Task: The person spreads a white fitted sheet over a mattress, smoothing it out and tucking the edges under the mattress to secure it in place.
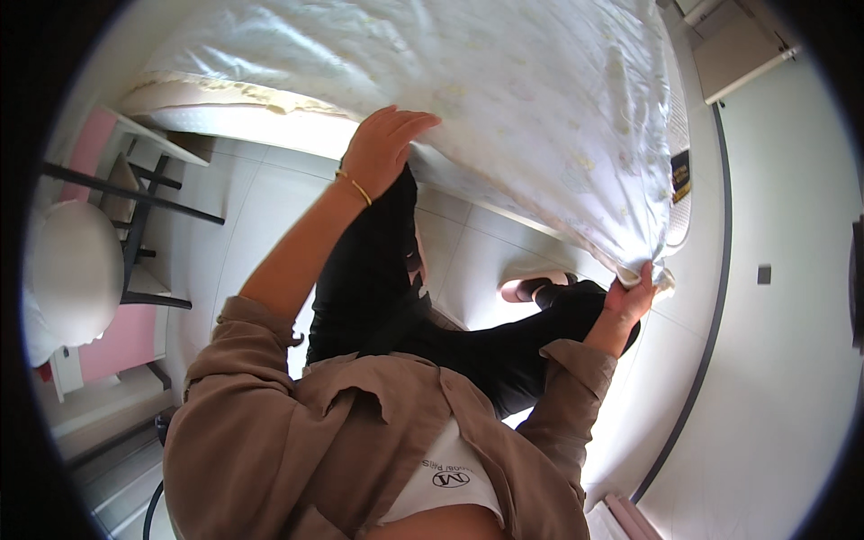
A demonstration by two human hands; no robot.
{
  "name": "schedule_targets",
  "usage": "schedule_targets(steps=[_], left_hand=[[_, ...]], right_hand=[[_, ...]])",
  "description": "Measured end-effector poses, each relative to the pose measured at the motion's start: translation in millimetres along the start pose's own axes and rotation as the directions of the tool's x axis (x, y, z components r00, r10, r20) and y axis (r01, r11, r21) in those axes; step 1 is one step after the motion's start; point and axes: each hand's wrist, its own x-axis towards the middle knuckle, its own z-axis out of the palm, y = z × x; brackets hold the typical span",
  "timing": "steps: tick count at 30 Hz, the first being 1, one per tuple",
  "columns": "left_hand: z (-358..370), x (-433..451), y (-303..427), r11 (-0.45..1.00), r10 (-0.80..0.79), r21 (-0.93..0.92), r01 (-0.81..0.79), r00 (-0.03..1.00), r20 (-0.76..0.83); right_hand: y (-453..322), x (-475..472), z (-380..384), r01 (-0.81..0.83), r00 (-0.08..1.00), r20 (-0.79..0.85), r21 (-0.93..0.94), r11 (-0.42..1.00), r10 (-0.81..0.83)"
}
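Observation:
A pale fitted sheet or mattress cover with a faint print lies over a mattress in front of me. My right hand pinches the bunched near-right corner of this cover, and creases fan out from the grip. My left hand is above my bent knee at the bed's near side, with its fingers stretched out beside the cover's edge. No object shows in that hand, and its palm is hidden. Left of it, the cover's gathered, yellowish edge lies along the mattress side.
A white round stool seat and black metal legs stand at the left, beside pink-and-white furniture. A pale wall with a dark skirting strip runs along the right. Below the bed is tiled floor.

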Motion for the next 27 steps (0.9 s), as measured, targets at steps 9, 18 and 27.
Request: schedule_targets(steps=[9,18,27], left_hand=[[29,-44,-11,-0.355,-0.751,-0.862,0.363,0.439,0.494],[37,-32,-37,-0.384,-0.747,-0.853,0.353,0.424,0.512],[13,-56,-33,-0.361,-0.729,-0.852,0.378,0.455,0.511]], right_hand=[[-1,-5,5,-0.021,0.999,0.037,-0.016,1.000,0.022],[-4,-16,21,0.031,0.999,-0.007,-0.059,0.998,-0.032],[-3,-21,29,0.079,0.983,-0.162,-0.070,0.994,-0.090]])
